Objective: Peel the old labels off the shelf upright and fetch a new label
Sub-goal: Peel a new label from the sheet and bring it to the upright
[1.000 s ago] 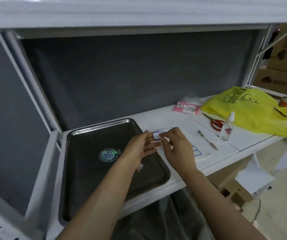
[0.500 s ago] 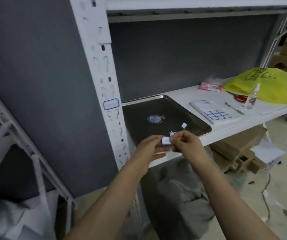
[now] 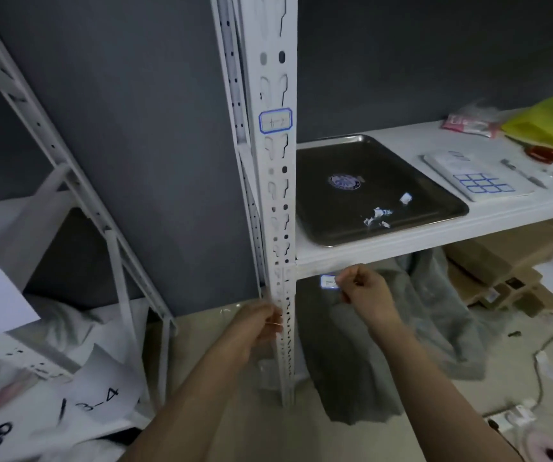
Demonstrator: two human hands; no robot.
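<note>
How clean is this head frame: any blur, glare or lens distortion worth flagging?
Head view: dim, even light, no glare; the wide-angle lens slightly bends the shelf upright; the right hand and the label it pinches are smeared, writing unreadable; the yellow bag at the right edge is soft.

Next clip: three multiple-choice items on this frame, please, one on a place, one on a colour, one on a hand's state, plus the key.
1. Where do the crumpled label scraps lie? A. on the floor B. on the label sheet C. in the metal tray
2. What colour borders the label stuck on the upright? A. blue B. red C. green
3. What is the right hand doing? A. hanging open B. pinching a small label C. gripping a pen
Key: 1 C, white scraps sit on the tray's dark floor; 2 A, a blue outline frames it; 3 B, thumb and fingers close on a blue-edged label.
</note>
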